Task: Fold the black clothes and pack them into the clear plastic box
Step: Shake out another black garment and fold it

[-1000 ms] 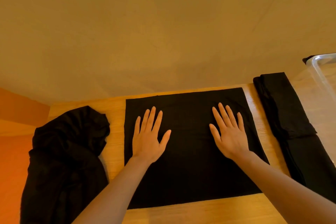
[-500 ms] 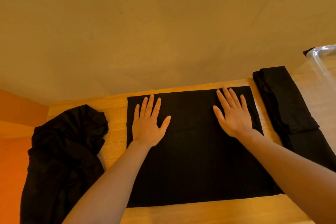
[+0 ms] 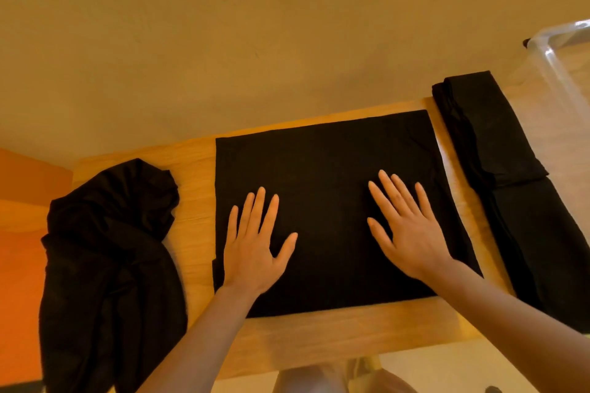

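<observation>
At the middle of the wooden table (image 3: 335, 341) lies a flat black garment (image 3: 322, 175), folded to a neat rectangle whose far edge runs close along the table's far edge, by the wall (image 3: 255, 25). Both hands press on its near half: the left hand (image 3: 255, 249) and the right hand (image 3: 412, 233) lie palm down with straight, spread fingers (image 3: 260, 204), grasping nothing. A strip of bare wood shows between the garment's near edge and the table's near edge. Just beside its right edge, across a thin strip of wood, a long folded black stack (image 3: 510, 185) runs from far to near. Farther right, the clear plastic box (image 3: 555, 51) stands at the table's far right corner, only partly in view. Left of the garment, past another band of bare wood, a crumpled black heap (image 3: 108, 258) drapes over the table's left side.
</observation>
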A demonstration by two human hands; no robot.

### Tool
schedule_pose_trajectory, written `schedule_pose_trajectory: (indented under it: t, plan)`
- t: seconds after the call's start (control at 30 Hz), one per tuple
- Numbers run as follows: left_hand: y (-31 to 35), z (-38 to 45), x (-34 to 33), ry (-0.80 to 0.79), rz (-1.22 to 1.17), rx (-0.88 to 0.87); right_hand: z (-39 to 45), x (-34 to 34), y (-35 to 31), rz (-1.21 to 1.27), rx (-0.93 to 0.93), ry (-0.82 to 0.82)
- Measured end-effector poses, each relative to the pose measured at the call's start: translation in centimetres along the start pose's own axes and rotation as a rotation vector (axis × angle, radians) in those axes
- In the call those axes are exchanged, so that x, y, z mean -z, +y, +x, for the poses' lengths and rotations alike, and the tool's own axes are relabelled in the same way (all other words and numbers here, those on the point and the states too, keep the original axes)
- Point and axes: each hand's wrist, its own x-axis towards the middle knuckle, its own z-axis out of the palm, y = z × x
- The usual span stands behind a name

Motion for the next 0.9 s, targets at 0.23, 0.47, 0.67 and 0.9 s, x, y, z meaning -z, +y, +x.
schedule_pose_trajectory:
  t: [0.23, 0.47, 0.67, 0.9]
  plan:
    - [-1.1, -4.7, -0.5, 0.031, -0.04, 0.09, -4.5, -0.8, 2.5, -0.013, -0.004, -0.007]
    - [-1.1, -11.1, -1.1, 0.021, -0.067, 0.026, -9.9, -0.7, 4.3, -0.014, -0.001, -0.018]
    - [-1.7, -13.2, -1.3, 0.008, -0.019, 0.034, -12.8, -0.9, 5.5, 0.038, 0.049, -0.015]
    - [-1.9, -17.9, -1.7, -0.049, 0.026, -0.085, -17.9, -1.8, 7.0, -0.072, 0.164, -0.045]
